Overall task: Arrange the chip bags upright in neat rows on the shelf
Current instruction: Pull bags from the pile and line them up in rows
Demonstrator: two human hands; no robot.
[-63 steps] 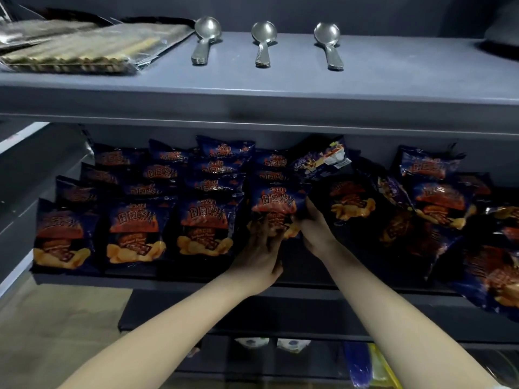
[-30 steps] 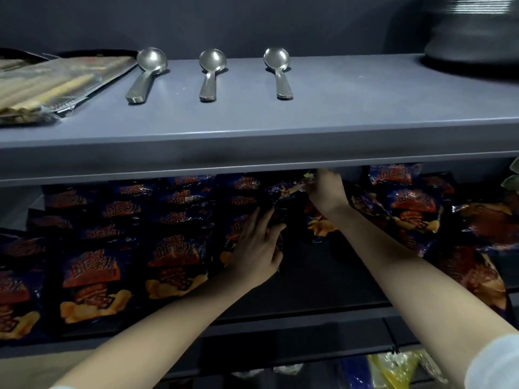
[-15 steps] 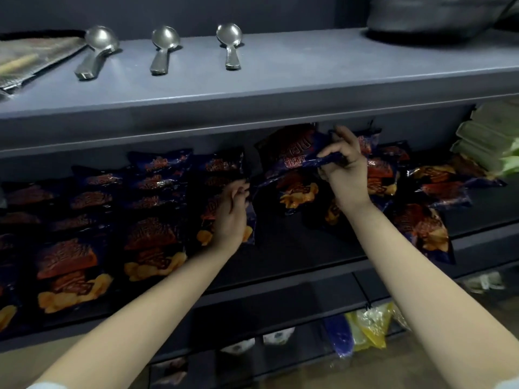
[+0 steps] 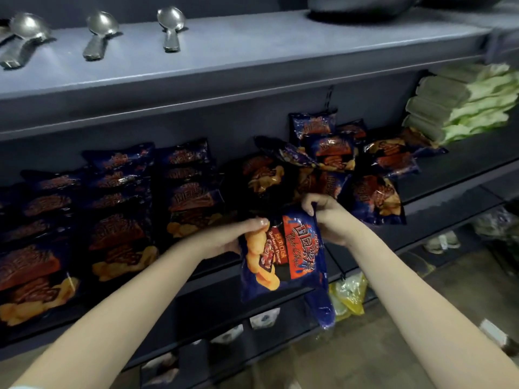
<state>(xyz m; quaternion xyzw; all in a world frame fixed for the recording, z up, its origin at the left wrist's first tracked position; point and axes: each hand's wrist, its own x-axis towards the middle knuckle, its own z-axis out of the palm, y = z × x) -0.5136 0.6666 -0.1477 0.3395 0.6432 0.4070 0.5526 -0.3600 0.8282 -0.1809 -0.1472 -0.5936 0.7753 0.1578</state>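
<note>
Held between your left hand (image 4: 224, 239) and right hand (image 4: 325, 217): one blue chip bag (image 4: 283, 254), turned sideways, before the shelf (image 4: 455, 178) rows.

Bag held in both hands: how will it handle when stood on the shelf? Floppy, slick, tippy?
Probably light and puffy: the chip bag hangs full-bodied from its upper edge, held by the left hand and right hand. Its film shows glare, so likely slick. Likely tippy alone: the loose bags on the shelf lie slumped at angles.
</note>
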